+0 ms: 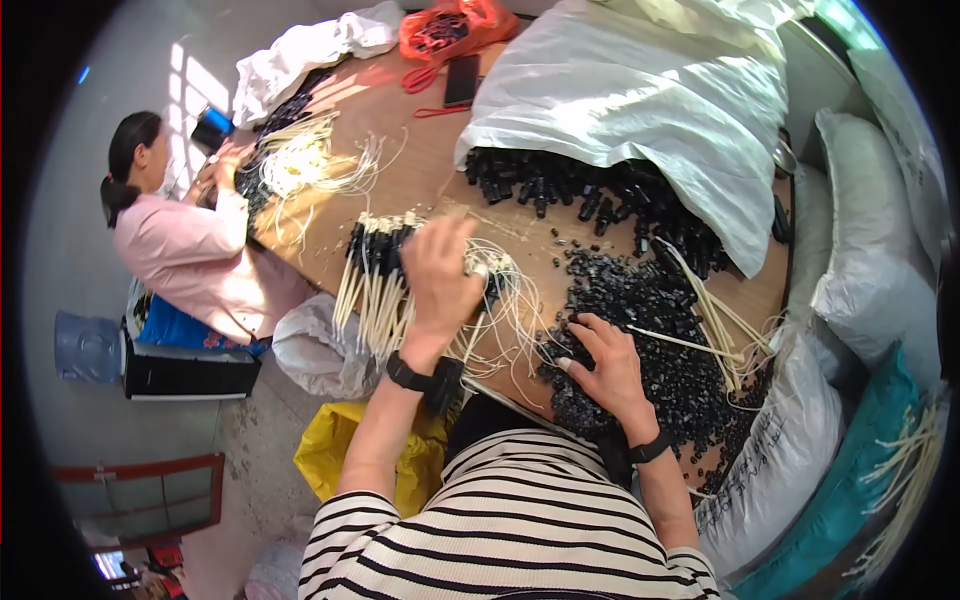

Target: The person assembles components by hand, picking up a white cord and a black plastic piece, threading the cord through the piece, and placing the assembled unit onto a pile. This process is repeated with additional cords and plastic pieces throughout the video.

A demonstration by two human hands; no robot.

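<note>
My left hand (440, 280) is over a row of cream-coloured cords fitted with black pieces (372, 250), near the table's front edge. Its fingertips are smeared by motion, so whether they grip anything cannot be told. Something white covers its thumb tip. Thin pale strings (515, 310) loop out loosely beside it. My right hand (605, 370) rests at the left side of a wide heap of small black plastic parts (660, 350), thumb and fingers apart. Its thumb tip also has a white covering. A cream cord (685, 341) lies across the heap.
A white woven sack (620, 80) spills larger black pieces (600, 190) onto the table. Across the left end, a person in pink (190, 235) handles strung parts. A phone (462, 82), red scissors (420, 78) and a red bag (450, 35) lie at the back. Full sacks (870, 230) stand right.
</note>
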